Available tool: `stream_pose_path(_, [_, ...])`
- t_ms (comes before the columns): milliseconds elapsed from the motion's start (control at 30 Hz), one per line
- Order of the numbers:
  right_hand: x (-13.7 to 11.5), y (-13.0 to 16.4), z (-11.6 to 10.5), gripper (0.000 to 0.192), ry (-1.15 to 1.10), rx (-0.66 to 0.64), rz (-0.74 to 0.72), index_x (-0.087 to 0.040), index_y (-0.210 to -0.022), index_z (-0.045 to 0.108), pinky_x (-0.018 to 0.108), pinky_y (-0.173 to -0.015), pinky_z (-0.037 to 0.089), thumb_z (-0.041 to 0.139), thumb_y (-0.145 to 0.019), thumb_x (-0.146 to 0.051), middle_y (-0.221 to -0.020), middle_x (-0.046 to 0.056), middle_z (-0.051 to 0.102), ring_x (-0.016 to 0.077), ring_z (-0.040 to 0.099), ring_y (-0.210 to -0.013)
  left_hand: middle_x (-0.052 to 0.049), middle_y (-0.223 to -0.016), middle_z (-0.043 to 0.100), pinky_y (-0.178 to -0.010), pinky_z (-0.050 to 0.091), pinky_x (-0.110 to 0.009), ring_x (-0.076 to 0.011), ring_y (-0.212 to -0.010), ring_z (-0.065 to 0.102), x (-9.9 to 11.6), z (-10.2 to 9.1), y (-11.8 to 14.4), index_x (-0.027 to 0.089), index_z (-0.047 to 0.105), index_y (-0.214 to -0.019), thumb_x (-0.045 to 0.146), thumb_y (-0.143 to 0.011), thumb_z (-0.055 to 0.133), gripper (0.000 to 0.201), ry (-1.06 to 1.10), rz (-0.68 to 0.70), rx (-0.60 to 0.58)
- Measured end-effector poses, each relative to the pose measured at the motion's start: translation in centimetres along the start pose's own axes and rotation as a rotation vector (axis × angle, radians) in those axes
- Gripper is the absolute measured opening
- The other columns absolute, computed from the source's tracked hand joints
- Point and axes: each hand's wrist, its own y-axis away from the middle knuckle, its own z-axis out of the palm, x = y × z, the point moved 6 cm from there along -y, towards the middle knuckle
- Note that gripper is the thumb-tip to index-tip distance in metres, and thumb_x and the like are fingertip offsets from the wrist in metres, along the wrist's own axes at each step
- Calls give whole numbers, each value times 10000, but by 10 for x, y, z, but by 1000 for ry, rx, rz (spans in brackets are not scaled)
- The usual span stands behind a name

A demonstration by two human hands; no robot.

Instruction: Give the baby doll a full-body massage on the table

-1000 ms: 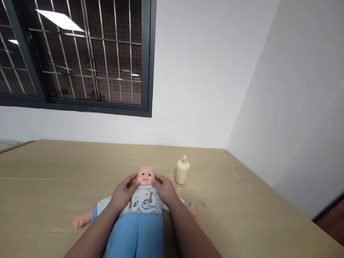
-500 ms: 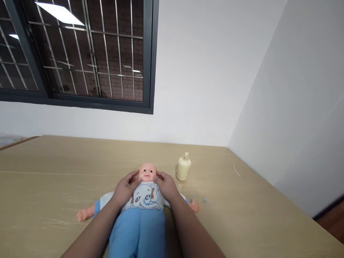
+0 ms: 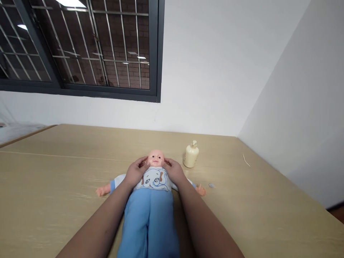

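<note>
1. Soft baby doll in blue trousers and white elephant-print top (image 3: 153,200): legs run off the bottom edge; feet out of view.
2. Left hand (image 3: 135,173) and right hand (image 3: 175,171) cover the doll's shoulders and neck sides; fingers (image 3: 142,163) hide the jaw line.
3. Both forearms cut by the bottom edge.
4. Cream plastic pump bottle (image 3: 190,154): label too small to read.
5. Small grey speck (image 3: 211,185) and thin pale sliver (image 3: 245,160) on the light wooden bench (image 3: 53,172): cannot identify.

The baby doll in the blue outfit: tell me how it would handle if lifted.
The baby doll in the blue outfit probably flops: its cloth body lies flat on the wooden table. The plastic head looks rigid. Likely light for its size.
</note>
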Motion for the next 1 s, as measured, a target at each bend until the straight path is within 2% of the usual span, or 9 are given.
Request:
stream_pose_path(233, [0, 0, -1, 420, -8, 12, 5, -213, -1194, 727, 416, -1016, 513, 688, -840, -435, -1189, 69, 753, 267, 693, -1116, -160, -1197, 739, -1010, 521, -450, -318, -1130, 680, 0, -1, -1, 140, 678, -1256, 618, -711, 751, 729, -5, 8, 4])
stream_pose_path(533, [5, -3, 2, 417, -19, -3, 3, -218, -1171, 732, 411, -994, 528, 683, -839, -464, -1188, 64, 754, 269, 693, -1123, -143, -1204, 740, -1035, 502, -448, -311, -1150, 670, -2, -2, -2, 156, 718, -1199, 589, -735, 732, 635, -6, 15, 48])
stream_pose_path(800, [5, -3, 3, 422, -25, -6, -4, -228, -1193, 727, 423, -1008, 510, 670, -841, -453, -1199, 64, 749, 272, 685, -1137, -147, -1160, 755, -1017, 510, -442, -304, -1138, 676, 1, -1, -1, 146, 740, -1159, 707, -812, 576, 680, 0, 27, 64])
stream_pose_path(1000, [0, 0, 1, 409, -22, 6, -19, -233, -1147, 750, 423, -977, 523, 679, -829, -481, -1151, 63, 765, 275, 703, -1079, -143, -1134, 765, -1007, 511, -460, -319, -1119, 681, 4, -1, 1, 140, 750, -1131, 690, -761, 652, 670, -25, 38, 60])
